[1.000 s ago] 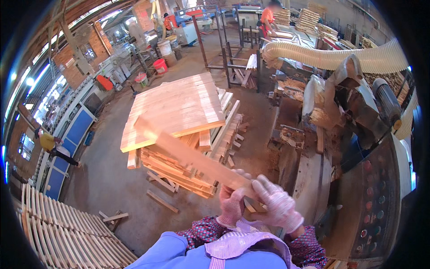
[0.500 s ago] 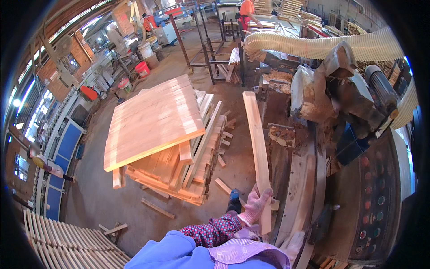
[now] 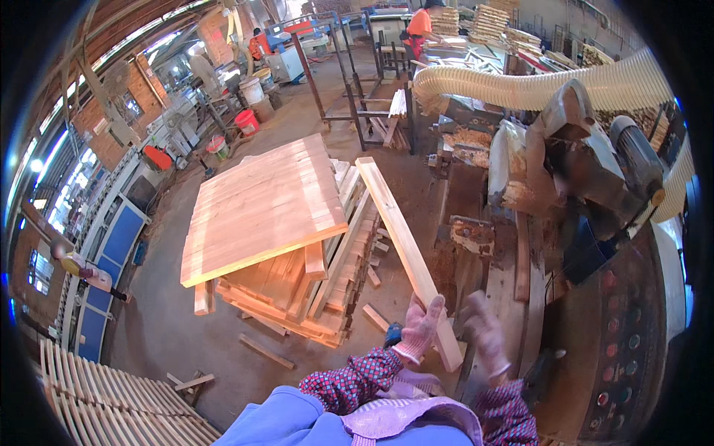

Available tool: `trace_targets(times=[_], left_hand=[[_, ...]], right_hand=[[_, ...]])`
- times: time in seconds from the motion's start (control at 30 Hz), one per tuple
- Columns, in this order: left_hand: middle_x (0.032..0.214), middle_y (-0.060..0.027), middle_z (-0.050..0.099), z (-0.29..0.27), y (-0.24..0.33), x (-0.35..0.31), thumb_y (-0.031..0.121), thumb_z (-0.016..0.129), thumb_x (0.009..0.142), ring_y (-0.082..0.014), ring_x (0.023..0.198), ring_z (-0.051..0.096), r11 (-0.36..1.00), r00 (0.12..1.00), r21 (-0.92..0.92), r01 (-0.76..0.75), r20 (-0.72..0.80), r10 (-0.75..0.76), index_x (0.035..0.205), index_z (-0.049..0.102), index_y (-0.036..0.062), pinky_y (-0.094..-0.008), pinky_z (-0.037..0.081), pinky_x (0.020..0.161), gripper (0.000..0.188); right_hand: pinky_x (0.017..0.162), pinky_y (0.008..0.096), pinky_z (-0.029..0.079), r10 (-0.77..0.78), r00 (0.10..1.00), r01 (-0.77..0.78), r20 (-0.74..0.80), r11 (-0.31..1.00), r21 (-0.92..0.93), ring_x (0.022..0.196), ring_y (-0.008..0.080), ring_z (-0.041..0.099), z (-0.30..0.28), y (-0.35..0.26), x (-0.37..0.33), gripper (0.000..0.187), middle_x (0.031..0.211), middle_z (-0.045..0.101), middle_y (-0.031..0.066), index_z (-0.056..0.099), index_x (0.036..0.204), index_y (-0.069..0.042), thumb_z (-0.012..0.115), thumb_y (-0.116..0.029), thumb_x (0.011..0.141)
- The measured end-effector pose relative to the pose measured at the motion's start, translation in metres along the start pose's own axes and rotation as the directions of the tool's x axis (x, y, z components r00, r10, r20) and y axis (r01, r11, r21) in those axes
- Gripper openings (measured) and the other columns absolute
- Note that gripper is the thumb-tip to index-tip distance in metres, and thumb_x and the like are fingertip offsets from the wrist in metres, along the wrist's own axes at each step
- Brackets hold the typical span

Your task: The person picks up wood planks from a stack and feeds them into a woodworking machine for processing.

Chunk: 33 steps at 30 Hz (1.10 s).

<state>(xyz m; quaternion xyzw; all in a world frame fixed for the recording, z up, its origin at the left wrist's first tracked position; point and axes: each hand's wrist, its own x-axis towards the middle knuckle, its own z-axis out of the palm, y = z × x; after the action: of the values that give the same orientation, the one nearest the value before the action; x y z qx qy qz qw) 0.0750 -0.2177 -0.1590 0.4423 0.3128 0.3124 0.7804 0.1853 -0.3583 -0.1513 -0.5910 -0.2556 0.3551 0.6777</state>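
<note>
My left hand (image 3: 420,332), in a pale pink work glove, is closed around the lower part of a long wooden plank (image 3: 401,238). The plank slants up and away to the left, its far end beside the stacked boards. My right hand (image 3: 487,334), gloved alike, is raised just right of the plank, apart from it. Its fingers are stretched out, slightly smeared by motion, with nothing in them. Left of the plank, a large glued wooden panel (image 3: 264,208) lies on top of a stack of wooden boards (image 3: 271,282).
A machine with a ribbed hose (image 3: 550,83), a metal bed (image 3: 494,320) and a button panel (image 3: 617,349) stands on the right. Wood offcuts (image 3: 265,351) litter the floor. Slats (image 3: 119,394) lie lower left. Metal racks (image 3: 357,97) and another person (image 3: 420,30) are farther back.
The plank's far end has swung left toward the stack, still in my left hand. My right hand has risen from low by the machine bed to beside the plank.
</note>
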Motion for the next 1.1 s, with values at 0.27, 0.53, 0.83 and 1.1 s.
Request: trace_targets(times=[0.27, 0.53, 0.83, 1.1], left_hand=[[0.144, -0.0206, 0.046, -0.087, 0.077, 0.0, 0.03, 0.072, 0.091, -0.0303, 0.133, 0.047, 0.695, 0.781, 0.439, -0.57, 0.026, 0.624, 0.151, 0.027, -0.0048, -0.0367, 0.037, 0.111, 0.082], [0.077, -0.0018, 0.051, -0.226, 0.185, 0.083, 0.033, 0.071, 0.093, -0.016, 0.06, 0.047, 0.911, 0.865, -0.409, -0.064, -0.477, -0.154, 0.091, 0.057, 0.0129, -0.0305, 0.044, 0.059, 0.025], [0.114, -0.0094, 0.063, -0.245, 0.152, 0.119, 0.021, 0.062, 0.095, -0.0234, 0.11, 0.059, 0.835, 0.793, -0.219, -0.505, -0.499, 0.349, 0.124, 0.058, 0.0045, -0.0353, 0.051, 0.099, 0.034], [0.108, -0.0096, 0.063, -0.094, 0.131, -0.057, 0.013, 0.057, 0.095, -0.0222, 0.096, 0.065, 0.891, 0.811, -0.144, -0.431, -0.493, 0.313, 0.117, 0.06, 0.0016, -0.0367, 0.055, 0.087, 0.024]], right_hand=[[0.115, 0.0366, 0.033, -0.031, 0.925, -0.187, -0.38, 0.832, -0.523, 0.139, 0.0329, 0.044, 0.039, 0.019, -0.154, 0.084, 0.151, 0.041, 0.0268, 0.027, 0.153, 0.003, 0.071, -0.02, 0.085], [0.121, 0.0438, 0.025, -0.191, 0.866, -0.481, -0.463, -0.063, -0.874, 0.141, 0.0366, 0.039, -0.019, 0.065, -0.172, 0.067, 0.152, 0.039, 0.0258, 0.036, 0.149, 0.001, 0.058, -0.027, 0.092], [0.119, 0.0465, 0.025, -0.346, 0.883, -0.388, -0.318, -0.157, -0.908, 0.141, 0.0358, 0.036, -0.145, 0.094, 0.042, 0.056, 0.157, 0.035, 0.0167, 0.043, 0.147, -0.005, 0.047, -0.031, 0.097], [0.105, 0.0363, 0.046, -0.072, 0.997, 0.065, -0.019, 0.965, -0.255, 0.131, 0.0324, 0.054, 0.027, -0.069, 0.004, 0.066, 0.148, 0.048, 0.0241, 0.047, 0.146, -0.002, 0.074, -0.016, 0.087]])
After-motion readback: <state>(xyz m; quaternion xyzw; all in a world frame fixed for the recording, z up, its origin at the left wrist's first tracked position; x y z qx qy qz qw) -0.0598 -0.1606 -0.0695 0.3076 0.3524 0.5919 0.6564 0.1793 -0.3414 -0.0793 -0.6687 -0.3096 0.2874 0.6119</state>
